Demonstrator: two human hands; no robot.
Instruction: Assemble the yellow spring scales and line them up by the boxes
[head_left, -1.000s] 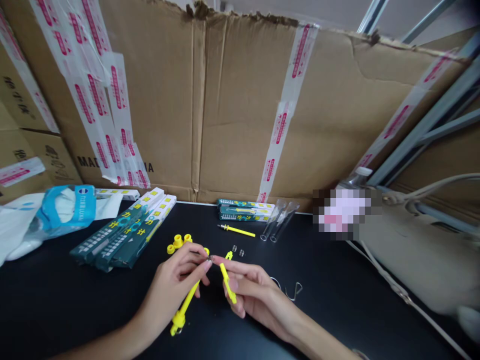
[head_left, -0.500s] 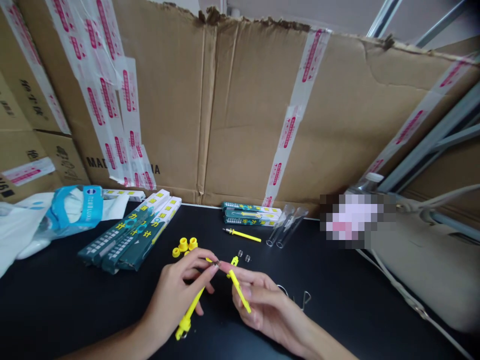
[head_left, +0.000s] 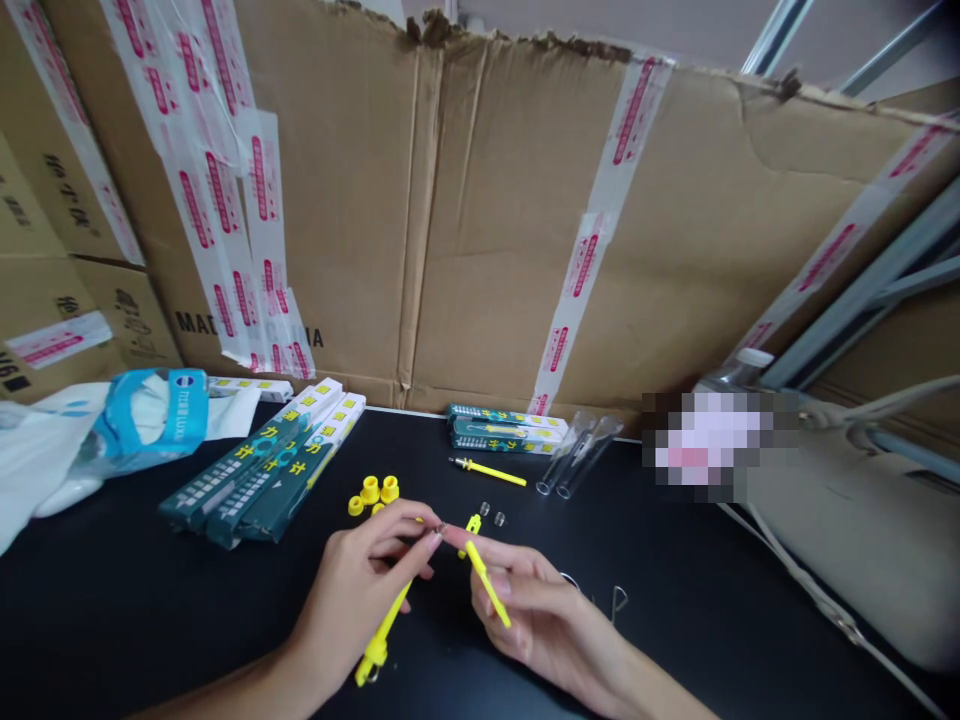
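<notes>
my left hand (head_left: 352,600) has its fingers (head_left: 420,527) closed on a yellow plastic rod (head_left: 384,628), and my right hand (head_left: 544,625) pinches a shorter yellow rod (head_left: 487,583). yellow caps (head_left: 370,490) sit at eleven o'clock on the black tabletop (head_left: 112,600).

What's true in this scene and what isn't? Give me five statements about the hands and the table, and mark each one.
The left hand holds a yellow rod. True.
The right hand is empty. False: it holds a thin yellow piece.
Two clear tubes lie on the black table. True.
The yellow caps sit on top of the teal packets. False: they stand on the table beside the packets.
A loose yellow rod lies on the table near the tubes. True.
</notes>
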